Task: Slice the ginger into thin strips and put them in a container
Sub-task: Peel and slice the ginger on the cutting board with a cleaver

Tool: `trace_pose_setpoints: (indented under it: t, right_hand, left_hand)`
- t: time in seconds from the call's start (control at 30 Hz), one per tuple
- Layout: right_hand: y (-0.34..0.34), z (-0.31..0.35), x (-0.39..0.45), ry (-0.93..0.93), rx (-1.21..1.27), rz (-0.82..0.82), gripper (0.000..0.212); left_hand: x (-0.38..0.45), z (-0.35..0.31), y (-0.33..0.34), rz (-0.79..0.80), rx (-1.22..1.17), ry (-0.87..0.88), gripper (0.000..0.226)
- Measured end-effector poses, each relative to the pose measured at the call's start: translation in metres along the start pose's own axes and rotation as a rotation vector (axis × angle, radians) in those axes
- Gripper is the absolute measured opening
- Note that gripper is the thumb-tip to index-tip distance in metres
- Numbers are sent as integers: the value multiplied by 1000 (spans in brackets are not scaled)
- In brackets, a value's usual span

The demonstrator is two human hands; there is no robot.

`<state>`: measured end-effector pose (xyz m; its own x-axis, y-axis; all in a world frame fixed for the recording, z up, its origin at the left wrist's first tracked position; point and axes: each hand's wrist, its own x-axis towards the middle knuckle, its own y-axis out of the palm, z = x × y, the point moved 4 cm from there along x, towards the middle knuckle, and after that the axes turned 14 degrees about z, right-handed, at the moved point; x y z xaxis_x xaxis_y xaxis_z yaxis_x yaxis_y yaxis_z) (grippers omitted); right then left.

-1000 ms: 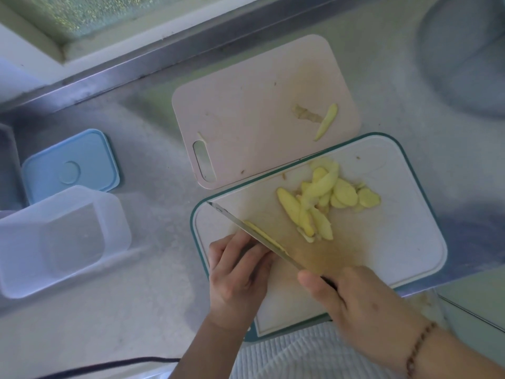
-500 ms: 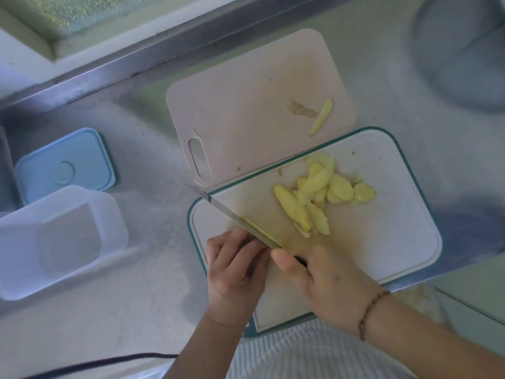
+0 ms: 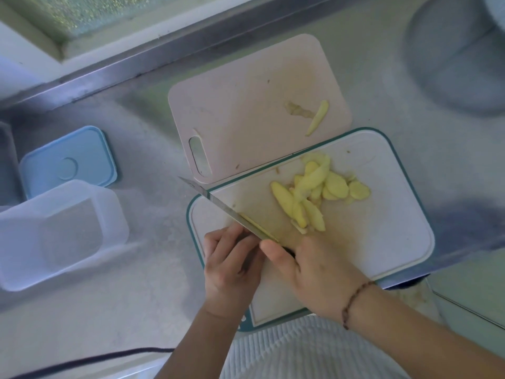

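A white cutting board with a teal rim [image 3: 382, 242] lies in front of me. On it sits a pile of yellow ginger slices [image 3: 314, 195]. My right hand [image 3: 311, 274] grips the handle of a knife [image 3: 218, 206], whose blade points up and left past the board's corner. A thin ginger piece [image 3: 257, 227] lies against the blade. My left hand [image 3: 232, 263] has curled fingers pressing down on that piece beside the blade; most of it is hidden under the fingers. An empty clear container [image 3: 57, 233] stands at the left.
A pink cutting board [image 3: 246, 105] with one ginger slice [image 3: 318, 117] and peel scraps lies behind the white one. A blue lid [image 3: 68, 162] sits behind the clear container. A round grey vessel [image 3: 459, 50] is at the far right. A dark cable [image 3: 82, 362] runs along the near edge.
My right hand has slid the knife up and left, so the blade tip now passes beyond the board's corner. My left hand has stayed on the ginger piece.
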<state>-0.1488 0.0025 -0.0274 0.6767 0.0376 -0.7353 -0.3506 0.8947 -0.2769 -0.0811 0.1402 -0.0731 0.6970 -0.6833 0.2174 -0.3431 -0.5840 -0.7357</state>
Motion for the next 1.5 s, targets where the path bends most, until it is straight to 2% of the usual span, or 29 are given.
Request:
trace_pose_setpoints:
  t: [0.1,0.17,0.3,0.47,0.67,0.8,1.0,1.1,1.23,1.37,1.5]
  right_hand:
    - [1,-14,-11,64,75,14,78]
    - [-2,-4,-5,48,38,2,72]
    - [-3,11,6,14,-97,-58,75]
    - [3,-19,-17,81,10,-9,80]
    - [-2,12,10,35,-79,-40,75]
    - [1,-2,-9,90,-55,-18,69]
    - [-2,14,17,46,-104,-59,77]
    - [5,-7,5,48,-54,-33,86]
    - [4,-13,-3,103,6,9,76]
    - [-3,20,17,62,-70,-19,72]
    - [-1,14,12,47,-67,-44,72]
  left_hand:
    - [2,-3,0,-16,-3,-1,9]
    - [3,-2,1,-12,-1,2,9]
    - [1,2,0,-7,-12,-13,12]
    - [2,-2,-1,-7,-35,-26,14]
    - [2,1,0,-1,-36,-26,14]
    - [1,-1,-1,-11,-47,-40,22]
    - [2,1,0,-3,-40,-29,17]
    - [1,-1,-1,-11,-47,-27,14]
    - [4,-2,-1,-9,-36,-22,7]
    - [1,0,-1,-28,-15,-30,23]
    - [0,1,0,-9,-22,-10,2]
